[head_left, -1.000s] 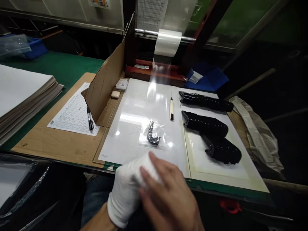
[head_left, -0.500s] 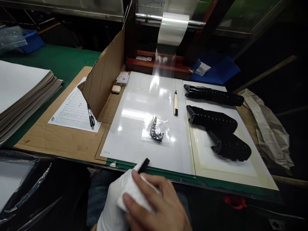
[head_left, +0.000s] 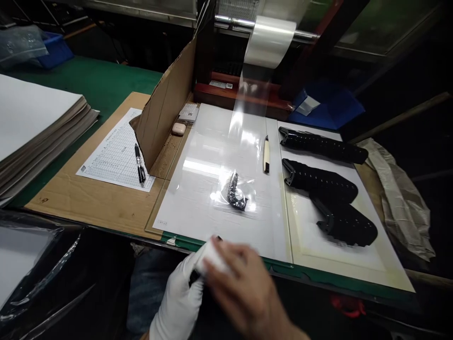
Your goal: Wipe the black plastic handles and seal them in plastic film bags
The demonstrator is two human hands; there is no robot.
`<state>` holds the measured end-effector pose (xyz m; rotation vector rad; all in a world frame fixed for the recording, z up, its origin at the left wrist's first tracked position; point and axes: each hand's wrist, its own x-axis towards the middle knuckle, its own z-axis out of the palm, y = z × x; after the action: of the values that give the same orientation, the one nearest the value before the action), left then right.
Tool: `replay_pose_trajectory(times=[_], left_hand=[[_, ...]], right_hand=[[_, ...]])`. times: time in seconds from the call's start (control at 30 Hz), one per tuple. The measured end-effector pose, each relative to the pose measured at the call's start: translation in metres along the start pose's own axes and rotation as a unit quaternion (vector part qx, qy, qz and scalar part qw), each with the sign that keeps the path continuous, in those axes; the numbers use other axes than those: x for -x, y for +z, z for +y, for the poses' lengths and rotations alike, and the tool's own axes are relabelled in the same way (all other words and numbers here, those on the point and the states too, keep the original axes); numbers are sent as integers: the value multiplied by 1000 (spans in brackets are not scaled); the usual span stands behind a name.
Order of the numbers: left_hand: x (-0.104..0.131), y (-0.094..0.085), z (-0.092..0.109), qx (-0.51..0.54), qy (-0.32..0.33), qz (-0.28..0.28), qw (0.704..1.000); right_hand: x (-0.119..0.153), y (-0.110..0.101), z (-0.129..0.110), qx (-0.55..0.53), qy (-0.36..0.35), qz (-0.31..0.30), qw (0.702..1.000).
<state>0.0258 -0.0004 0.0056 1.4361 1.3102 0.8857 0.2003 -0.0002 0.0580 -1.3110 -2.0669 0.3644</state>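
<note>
My left hand (head_left: 182, 295), in a white glove, is closed around a small black part (head_left: 194, 277), mostly hidden by the fingers. Bare and blurred by motion, my right hand (head_left: 244, 283) presses a white cloth (head_left: 214, 257) against that part. Both hands meet just off the table's front edge. Beyond them, a curved black part in a clear plastic bag (head_left: 237, 192) lies on the white sheet (head_left: 198, 208). A cutter knife with a pale handle (head_left: 266, 155) rests further back. To the right are rows of black parts (head_left: 320, 182).
A roll of clear film (head_left: 271, 42) hangs on a metal bar at the back. An upright cardboard piece (head_left: 166, 108) stands left, beside a printed form (head_left: 113, 151) with pens (head_left: 139, 165). A paper stack (head_left: 38, 123) is far left, a blue bin (head_left: 327, 106) back right.
My right hand has shifted the cloth up and over the black part's end, covering most of it. The view has moved slightly, so the table things appear further right.
</note>
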Motion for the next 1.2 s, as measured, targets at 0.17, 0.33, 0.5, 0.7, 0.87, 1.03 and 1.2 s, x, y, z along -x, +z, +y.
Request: replay_pose_trajectory(times=[0.17, 0.33, 0.5, 0.7, 0.87, 1.03, 1.2], left_hand=[[-1, 1, -4, 48, 30, -24, 998], [-2, 1, -4, 33, 14, -24, 999], [-1, 1, -3, 37, -12, -28, 999], [-4, -5, 4, 21, -43, -39, 998], [-11, 0, 22, 67, -152, -49, 985], [-21, 15, 32, 223, -219, 52, 948], [-25, 19, 41, 173, -185, 34, 967]], right_hand=[[-7, -11, 14, -11, -14, -13, 1000], [-6, -10, 10, -8, 52, -1, 999], [-7, -9, 9, -20, 66, 1, 998], [-6, -10, 21, 13, 73, -21, 997], [-5, -2, 17, 47, 164, 37, 985], [-6, 9, 2, -68, 66, 5, 995], [-5, 1, 14, -60, 68, 19, 996]])
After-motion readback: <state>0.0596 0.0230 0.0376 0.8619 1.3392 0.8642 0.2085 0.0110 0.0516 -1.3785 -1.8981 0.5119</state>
